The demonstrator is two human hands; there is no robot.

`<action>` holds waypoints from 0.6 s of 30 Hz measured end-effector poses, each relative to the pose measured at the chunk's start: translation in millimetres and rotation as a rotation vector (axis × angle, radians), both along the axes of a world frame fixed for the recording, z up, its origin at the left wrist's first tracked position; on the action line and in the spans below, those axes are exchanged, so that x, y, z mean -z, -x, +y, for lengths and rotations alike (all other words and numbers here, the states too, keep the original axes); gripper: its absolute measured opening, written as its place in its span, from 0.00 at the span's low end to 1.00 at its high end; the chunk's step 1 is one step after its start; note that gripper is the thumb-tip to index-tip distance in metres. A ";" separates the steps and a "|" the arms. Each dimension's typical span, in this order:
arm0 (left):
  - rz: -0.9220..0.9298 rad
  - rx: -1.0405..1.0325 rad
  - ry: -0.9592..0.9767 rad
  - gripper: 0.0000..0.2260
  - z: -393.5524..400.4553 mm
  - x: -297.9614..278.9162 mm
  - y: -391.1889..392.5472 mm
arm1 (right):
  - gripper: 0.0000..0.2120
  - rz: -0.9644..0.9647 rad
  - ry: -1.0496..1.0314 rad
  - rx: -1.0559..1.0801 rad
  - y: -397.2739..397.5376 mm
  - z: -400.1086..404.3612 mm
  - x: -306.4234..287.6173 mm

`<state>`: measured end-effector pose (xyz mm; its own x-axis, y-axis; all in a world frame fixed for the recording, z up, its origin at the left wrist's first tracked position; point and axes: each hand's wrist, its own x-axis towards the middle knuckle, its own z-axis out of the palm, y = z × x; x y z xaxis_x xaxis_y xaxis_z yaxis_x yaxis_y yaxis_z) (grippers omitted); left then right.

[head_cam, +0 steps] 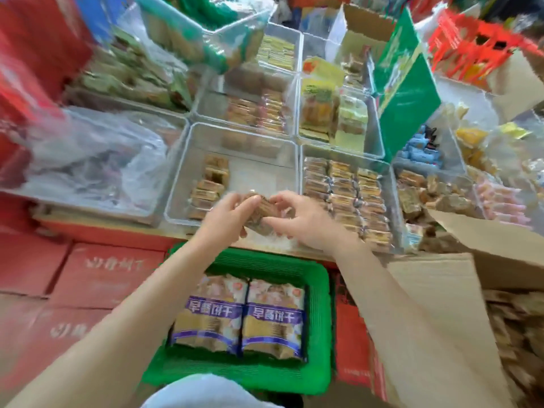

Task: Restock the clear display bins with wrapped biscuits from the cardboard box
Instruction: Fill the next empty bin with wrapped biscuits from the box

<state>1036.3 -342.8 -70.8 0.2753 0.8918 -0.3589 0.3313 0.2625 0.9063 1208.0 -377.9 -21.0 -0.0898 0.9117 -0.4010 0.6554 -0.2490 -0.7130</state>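
Both hands, left hand (228, 214) and right hand (297, 219), pinch a stack of wrapped biscuits (260, 213) over the clear display bin (182, 184); cardboard box (441, 304) lies to their right.

Display counter (206, 235) carries grid of clear bins (188, 172), touching side by side, holding wrapped biscuits (347, 189).

cardboard box (459, 304) cropped at right edge, held biscuits (260, 214) blurred
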 end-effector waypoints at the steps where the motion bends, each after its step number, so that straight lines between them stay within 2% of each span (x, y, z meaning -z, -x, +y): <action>1: 0.005 -0.017 0.007 0.15 12.6 5.7 14.1 | 0.16 -0.068 -0.039 -0.014 19.3 15.6 7.5; 3: 0.015 -0.049 -0.027 0.20 37.7 19.9 38.9 | 0.15 -0.120 -0.064 0.006 41.7 44.8 24.3; 4: 0.063 -0.058 -0.089 0.26 50.9 29.5 50.6 | 0.15 -0.122 -0.067 0.032 46.2 59.0 31.8; 6: 0.289 -0.030 -0.263 0.35 78.6 54.4 73.7 | 0.15 -0.138 -0.087 0.121 44.0 87.2 48.8; 8: 0.544 0.056 -0.383 0.33 100.9 80.1 92.5 | 0.16 -0.167 -0.118 0.228 36.7 116.9 66.3; 11: 0.720 0.216 -0.381 0.32 117.8 110.3 105.4 | 0.16 -0.259 -0.128 0.299 29.9 163.1 98.8; 18: 0.885 0.216 -0.412 0.35 123.4 125.7 99.1 | 0.16 -0.422 -0.118 0.356 41.7 247.0 170.8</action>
